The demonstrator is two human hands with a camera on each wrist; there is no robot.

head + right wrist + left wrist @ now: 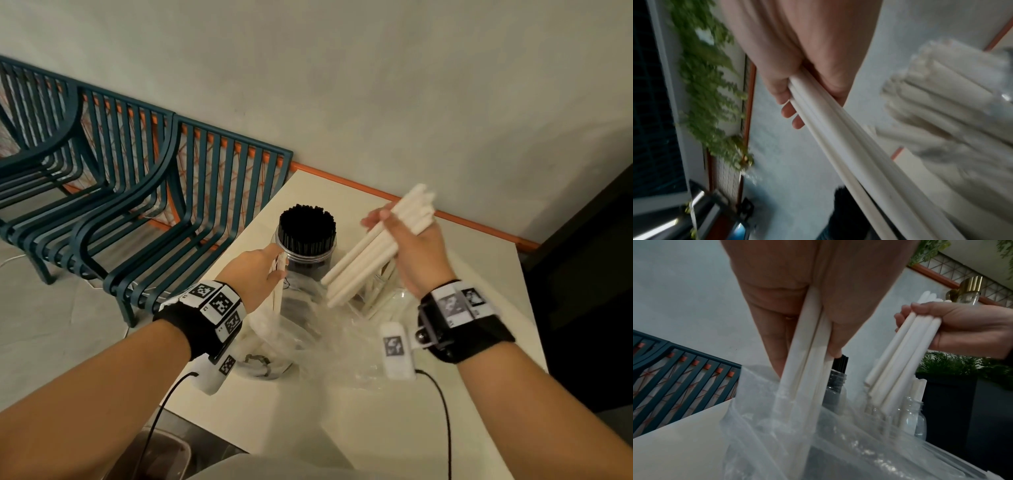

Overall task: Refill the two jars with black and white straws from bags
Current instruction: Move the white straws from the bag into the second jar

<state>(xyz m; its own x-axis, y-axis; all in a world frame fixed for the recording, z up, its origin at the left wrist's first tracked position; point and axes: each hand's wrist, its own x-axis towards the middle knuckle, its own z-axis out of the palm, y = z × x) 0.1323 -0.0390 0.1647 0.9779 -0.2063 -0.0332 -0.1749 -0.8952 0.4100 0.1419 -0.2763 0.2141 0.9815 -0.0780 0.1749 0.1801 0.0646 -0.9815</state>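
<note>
A clear jar (306, 254) packed with black straws (307, 228) stands at the table's far left. Right of it, a second clear jar (380, 291) holds several white straws. My right hand (407, 240) grips a tilted bundle of white straws (373, 246) above that jar; the same bundle of white straws (906, 356) (849, 146) shows in both wrist views. My left hand (260, 270) pinches a few white straws (807, 369) rising out of a clear plastic bag (291, 329) beside the black-straw jar.
Crumpled clear plastic (346, 346) lies on the white table (479, 308) in front of the jars. Dark green slatted chairs (137, 205) stand to the left. A wall runs close behind the table, and a dark planter (962, 410) with greenery is to the right.
</note>
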